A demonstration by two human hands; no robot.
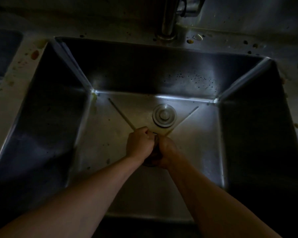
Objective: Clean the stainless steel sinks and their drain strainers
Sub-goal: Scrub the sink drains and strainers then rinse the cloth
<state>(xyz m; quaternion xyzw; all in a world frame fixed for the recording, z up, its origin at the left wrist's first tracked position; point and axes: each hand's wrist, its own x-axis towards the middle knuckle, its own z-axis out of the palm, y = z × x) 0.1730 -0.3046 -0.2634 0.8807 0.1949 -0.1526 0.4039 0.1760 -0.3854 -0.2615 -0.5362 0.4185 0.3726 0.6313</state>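
I look down into a deep stainless steel sink [205,127] in dim light. A round metal drain stopper [164,116] lies on the sink floor, just behind my hands. My left hand [139,143] and my right hand [166,152] meet over the drain opening [147,164] in the middle of the floor. Both have curled fingers closed on a dark round part, apparently the drain strainer [154,152], which they mostly hide. Creases in the floor run from the drain towards the back corners.
The faucet base [168,23] stands on the back deck. Food scraps litter the left rim [35,54] and the back deck [190,41]. Dark specks dot the back wall [196,78]. Yellowish residue sits in the back left corner [94,97]. A neighbouring basin [0,54] lies at left.
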